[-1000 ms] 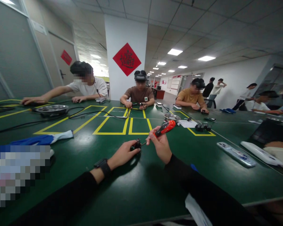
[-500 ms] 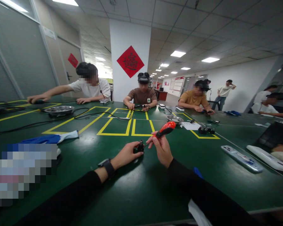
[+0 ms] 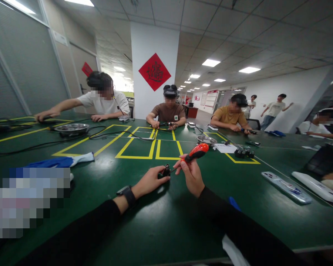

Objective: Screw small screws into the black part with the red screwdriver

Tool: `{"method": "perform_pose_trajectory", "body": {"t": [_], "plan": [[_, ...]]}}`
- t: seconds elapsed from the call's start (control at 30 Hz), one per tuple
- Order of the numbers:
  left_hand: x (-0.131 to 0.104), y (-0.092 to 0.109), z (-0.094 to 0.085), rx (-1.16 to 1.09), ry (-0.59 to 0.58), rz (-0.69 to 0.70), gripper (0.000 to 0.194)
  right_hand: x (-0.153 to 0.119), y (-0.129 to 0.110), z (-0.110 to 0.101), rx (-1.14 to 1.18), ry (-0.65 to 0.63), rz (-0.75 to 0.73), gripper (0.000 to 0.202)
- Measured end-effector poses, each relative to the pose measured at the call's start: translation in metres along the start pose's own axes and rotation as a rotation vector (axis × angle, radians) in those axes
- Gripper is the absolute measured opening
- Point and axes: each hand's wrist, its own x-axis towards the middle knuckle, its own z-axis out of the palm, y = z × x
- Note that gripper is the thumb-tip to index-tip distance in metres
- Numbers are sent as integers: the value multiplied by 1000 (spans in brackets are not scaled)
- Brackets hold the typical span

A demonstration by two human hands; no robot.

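Note:
Pinched between the thumb and fingers of my left hand (image 3: 152, 181) is a small black part (image 3: 167, 170) with a shiny round top, held just above the green table (image 3: 144, 229). My right hand (image 3: 192, 175) is closed on a red and black screwdriver (image 3: 196, 152), its handle tilted up to the right. The thin shaft points down left, and its tip meets the side of the black part. Whether the tip sits in a screw is too small to tell.
Blue and white gloves (image 3: 61, 161) lie at the left, near a metal bowl (image 3: 72, 128) and black cables. Several black parts (image 3: 244, 152), a paper (image 3: 225, 148) and another bowl (image 3: 207, 140) are ahead right. A phone-like case (image 3: 286, 187) lies right. Other people sit across the table.
The view has shifted slightly. My hands keep nearly the same hold on the black part and screwdriver. In the background at right, a standing person's arm has swung outward.

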Motion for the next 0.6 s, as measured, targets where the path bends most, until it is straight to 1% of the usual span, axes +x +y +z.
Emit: {"method": "perform_pose_trajectory", "body": {"t": [0.6], "plan": [[0, 2, -1, 28, -22, -3, 26, -1, -3, 1, -4, -18, -3, 19]]}}
